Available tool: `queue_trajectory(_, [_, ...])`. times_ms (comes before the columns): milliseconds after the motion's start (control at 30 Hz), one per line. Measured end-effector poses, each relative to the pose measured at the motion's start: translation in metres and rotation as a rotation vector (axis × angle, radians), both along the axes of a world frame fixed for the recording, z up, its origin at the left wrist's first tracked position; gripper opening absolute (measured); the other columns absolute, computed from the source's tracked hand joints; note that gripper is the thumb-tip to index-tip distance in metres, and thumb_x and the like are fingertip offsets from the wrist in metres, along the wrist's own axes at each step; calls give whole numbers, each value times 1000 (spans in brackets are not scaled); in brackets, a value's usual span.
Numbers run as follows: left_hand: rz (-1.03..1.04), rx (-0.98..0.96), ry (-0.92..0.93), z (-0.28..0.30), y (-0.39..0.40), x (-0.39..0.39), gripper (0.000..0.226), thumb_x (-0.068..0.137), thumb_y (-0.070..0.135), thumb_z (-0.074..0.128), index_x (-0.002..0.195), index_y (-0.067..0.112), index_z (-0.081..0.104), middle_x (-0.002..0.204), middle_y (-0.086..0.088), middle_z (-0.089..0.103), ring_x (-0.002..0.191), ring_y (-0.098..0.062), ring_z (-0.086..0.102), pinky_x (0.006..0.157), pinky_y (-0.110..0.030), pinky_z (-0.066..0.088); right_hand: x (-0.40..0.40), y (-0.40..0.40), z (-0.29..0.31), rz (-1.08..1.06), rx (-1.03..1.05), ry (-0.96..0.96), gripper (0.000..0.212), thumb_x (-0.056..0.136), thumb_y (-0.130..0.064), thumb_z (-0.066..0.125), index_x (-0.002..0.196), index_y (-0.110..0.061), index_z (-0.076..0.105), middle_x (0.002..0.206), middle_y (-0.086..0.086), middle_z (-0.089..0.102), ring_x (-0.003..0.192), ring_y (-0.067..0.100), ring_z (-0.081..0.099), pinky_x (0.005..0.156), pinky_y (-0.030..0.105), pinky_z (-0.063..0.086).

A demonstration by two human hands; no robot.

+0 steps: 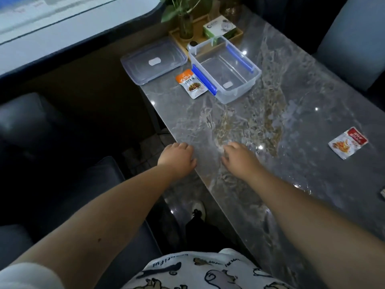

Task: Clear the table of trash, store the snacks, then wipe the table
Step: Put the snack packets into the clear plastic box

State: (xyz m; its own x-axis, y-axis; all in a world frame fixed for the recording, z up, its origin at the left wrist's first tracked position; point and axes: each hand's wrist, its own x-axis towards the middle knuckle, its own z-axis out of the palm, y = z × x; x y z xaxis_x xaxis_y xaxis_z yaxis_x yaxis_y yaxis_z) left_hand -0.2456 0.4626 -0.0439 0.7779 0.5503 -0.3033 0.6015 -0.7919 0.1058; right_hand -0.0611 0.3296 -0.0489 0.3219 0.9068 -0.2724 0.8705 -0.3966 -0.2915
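On the grey marble table (291,155) stands a clear plastic box (226,69) with blue clips, nothing inside it. Its clear lid (154,61) lies to the left at the table's corner. An orange snack packet (191,83) lies flat just left of the box. A red and white snack packet (347,142) lies far to the right. My left hand (177,158) hovers at the table's left edge with fingers loosely curled, holding nothing. My right hand (237,158) is over the tabletop, fingers relaxed and bent, also holding nothing.
A wooden tray (237,35) at the far end carries a potted plant (185,19) and a green and white tissue box (218,28). Dark sofa seats (62,163) lie left of the table, a grey chair (354,42) at the far right. A small object (383,193) pokes in at the right edge.
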Motion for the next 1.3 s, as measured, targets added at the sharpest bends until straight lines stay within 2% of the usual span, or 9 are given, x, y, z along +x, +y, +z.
queue_trajectory(333, [-9, -44, 61, -1, 73, 34, 43, 91, 45, 41, 120, 16, 52, 125, -8, 56, 115, -31, 51, 93, -40, 40, 34, 55, 1, -112, -52, 20, 44, 91, -35, 47, 127, -10, 53, 133, 10, 51, 121, 31, 46, 98, 39, 41])
queue_trajectory(467, [18, -87, 24, 2, 113, 62, 47, 92, 45, 42, 130, 17, 46, 136, -7, 50, 122, -31, 47, 97, -41, 39, 46, 66, 0, -177, -72, -5, 44, 91, -34, 45, 127, -11, 52, 132, 9, 52, 116, 30, 50, 92, 39, 45])
queue_trajectory(600, [-9, -84, -2, -1, 164, 99, 52, 92, 44, 41, 137, 17, 40, 142, -9, 44, 128, -32, 41, 103, -44, 35, 52, 77, -5, -265, -122, -37, 49, 93, -35, 43, 135, -11, 46, 142, 10, 46, 126, 29, 46, 101, 41, 42])
queue_trajectory(700, [-63, -60, 5, -8, 199, 128, 58, 92, 42, 41, 145, 19, 29, 152, -9, 31, 137, -33, 30, 107, -48, 30, 50, 85, -10, -323, -155, -105, 48, 93, -35, 42, 134, -9, 48, 145, 11, 44, 130, 29, 43, 104, 40, 39])
queue_trajectory(867, [-389, 9, 83, -22, 247, 156, 61, 93, 43, 38, 148, 20, 25, 156, -6, 23, 142, -30, 19, 110, -49, 26, 36, 98, -16, -462, -177, -133, 45, 87, -26, 52, 126, -6, 54, 137, 12, 49, 127, 31, 44, 106, 39, 37])
queue_trajectory(967, [-610, 29, 124, -29, 271, 141, 64, 93, 44, 38, 150, 19, 24, 157, -4, 21, 144, -31, 14, 112, -49, 22, 29, 109, -19, -573, -218, -91, 49, 87, -24, 53, 131, -3, 50, 143, 15, 43, 134, 35, 36, 111, 40, 29])
queue_trajectory(1033, [-776, -13, 55, -30, 289, 127, 61, 91, 41, 46, 145, 16, 36, 154, -4, 31, 143, -32, 19, 112, -47, 22, 26, 117, -20, -642, -250, -45, 53, 89, -25, 51, 137, -3, 45, 149, 14, 37, 138, 35, 30, 114, 43, 26])
queue_trajectory(1133, [-985, -169, -117, -30, 314, 117, 42, 85, 29, 56, 123, 12, 61, 133, -3, 56, 137, -32, 36, 110, -46, 31, 23, 126, -20, -749, -270, -12, 54, 88, -24, 49, 139, -6, 43, 151, 11, 35, 140, 33, 28, 113, 45, 27])
queue_trajectory(1300, [-1087, -311, -202, -29, 339, 120, 28, 86, 20, 55, 110, 10, 66, 118, -8, 64, 132, -33, 44, 109, -44, 34, 19, 128, -22, -800, -258, 21, 56, 89, -24, 46, 141, -7, 39, 154, 11, 30, 141, 31, 26, 116, 43, 27])
